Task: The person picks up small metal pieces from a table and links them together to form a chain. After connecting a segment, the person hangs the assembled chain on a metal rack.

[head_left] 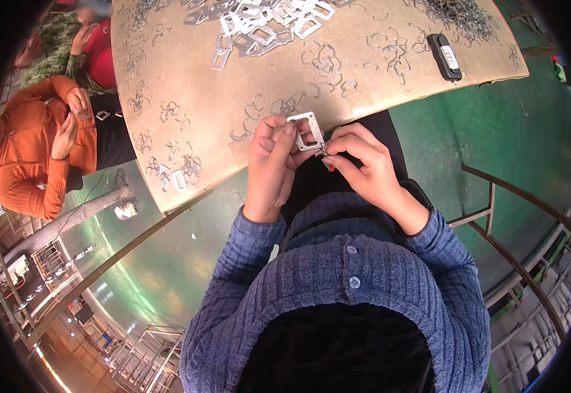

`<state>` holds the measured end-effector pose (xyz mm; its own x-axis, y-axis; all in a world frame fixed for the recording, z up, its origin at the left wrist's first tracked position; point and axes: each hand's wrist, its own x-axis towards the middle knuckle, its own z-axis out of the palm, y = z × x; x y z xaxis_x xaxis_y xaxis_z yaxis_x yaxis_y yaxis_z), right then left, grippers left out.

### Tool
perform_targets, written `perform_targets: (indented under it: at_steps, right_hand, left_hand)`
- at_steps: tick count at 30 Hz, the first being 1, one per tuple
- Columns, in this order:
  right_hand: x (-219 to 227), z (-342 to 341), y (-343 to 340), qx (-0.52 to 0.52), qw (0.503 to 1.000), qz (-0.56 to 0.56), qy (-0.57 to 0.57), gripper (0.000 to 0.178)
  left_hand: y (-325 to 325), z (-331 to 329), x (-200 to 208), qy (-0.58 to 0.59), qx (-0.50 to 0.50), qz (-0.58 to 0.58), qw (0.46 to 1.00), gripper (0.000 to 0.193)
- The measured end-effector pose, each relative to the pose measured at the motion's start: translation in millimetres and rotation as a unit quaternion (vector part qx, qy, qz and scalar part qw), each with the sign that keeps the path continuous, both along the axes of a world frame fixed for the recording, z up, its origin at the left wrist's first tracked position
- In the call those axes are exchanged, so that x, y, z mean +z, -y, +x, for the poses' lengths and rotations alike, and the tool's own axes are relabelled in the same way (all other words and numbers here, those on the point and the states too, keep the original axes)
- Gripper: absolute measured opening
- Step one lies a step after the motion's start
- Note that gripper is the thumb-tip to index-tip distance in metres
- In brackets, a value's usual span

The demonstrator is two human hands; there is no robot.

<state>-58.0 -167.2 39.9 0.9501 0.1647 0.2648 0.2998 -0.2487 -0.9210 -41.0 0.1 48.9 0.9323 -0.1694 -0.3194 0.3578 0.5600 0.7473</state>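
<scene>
My left hand [269,164] is closed on a flat silver metal frame plate [316,127] with an opening through its middle. It is tilted up just off the table's near edge, above my lap. The fingertips of my right hand [367,167] pinch together at the plate's lower right corner. A small piece of metal shows between them, too small and covered to name. A tiny red spot shows just under these fingertips. Several bent wire hooks [288,105] lie on the table right beyond my hands.
Brown board covers the table [194,78]. Silver plates [259,29] are heaped at its far side, with a wire pile [462,16] far right. A black oblong device [444,57] lies near the right edge. At left sits a co-worker in an orange top [43,141].
</scene>
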Motion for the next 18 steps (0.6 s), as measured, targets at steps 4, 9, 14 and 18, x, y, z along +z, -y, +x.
perform_targets:
  at_steps: [4, 9, 14, 18]
  right_hand:
    - [-1.0, 0.6, -0.2, -0.001, 1.000, 0.002, -0.001, 0.013]
    - [-5.7, 0.8, -0.5, 0.001, 1.000, -0.003, -0.008, 0.013]
    - [-10.2, 1.7, -0.1, 0.044, 0.998, -0.028, -0.033, 0.016]
    - [1.6, 17.9, 12.0, 0.149, 0.981, -0.081, -0.094, 0.028]
  left_hand:
    - [-3.3, 0.5, 0.2, -0.012, 0.000, -0.030, 0.999, 0.018]
    - [-6.1, -11.7, 6.8, 0.144, -0.065, 0.129, 0.979, 0.020]
    - [-6.5, -26.6, -2.0, 0.251, -0.064, 0.198, 0.945, 0.019]
    - [-11.1, -33.9, -10.9, 0.162, -0.013, 0.198, 0.967, 0.014]
